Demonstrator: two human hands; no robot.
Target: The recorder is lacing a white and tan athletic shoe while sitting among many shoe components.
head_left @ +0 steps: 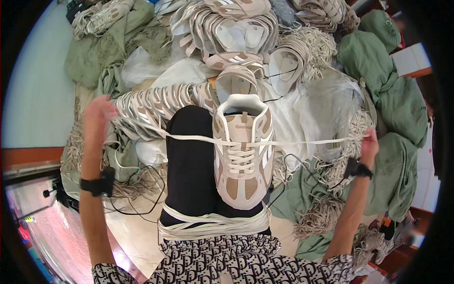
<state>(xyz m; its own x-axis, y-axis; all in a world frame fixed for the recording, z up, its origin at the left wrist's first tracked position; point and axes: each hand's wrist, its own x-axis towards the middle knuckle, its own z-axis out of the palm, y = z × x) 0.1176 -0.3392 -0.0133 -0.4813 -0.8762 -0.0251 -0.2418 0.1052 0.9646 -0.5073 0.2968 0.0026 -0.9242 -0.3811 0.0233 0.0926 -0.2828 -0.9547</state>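
Note:
A beige and white sneaker [243, 184] rests on my black-trousered thighs, toe toward me, its lower eyelets laced in a criss-cross. From its upper eyelets a flat cream shoelace [307, 142] stretches out to both sides. My right hand [370, 144] is closed on the lace's right end, far out to the right. Out to the left, my left hand [98, 116] is raised and smeared by motion, and the other lace end runs up to its fingers. Across my lap lies a bundle of loose cream laces [213, 227].
Rows of unlaced beige shoe uppers [161, 102] lie beyond my knees, with another stack [231, 31] at the back. Tangled lace heaps [357, 130] and green cloth sacks [366, 57] are on the right. Clear plastic [326, 104] and black cables [163, 184] lie about.

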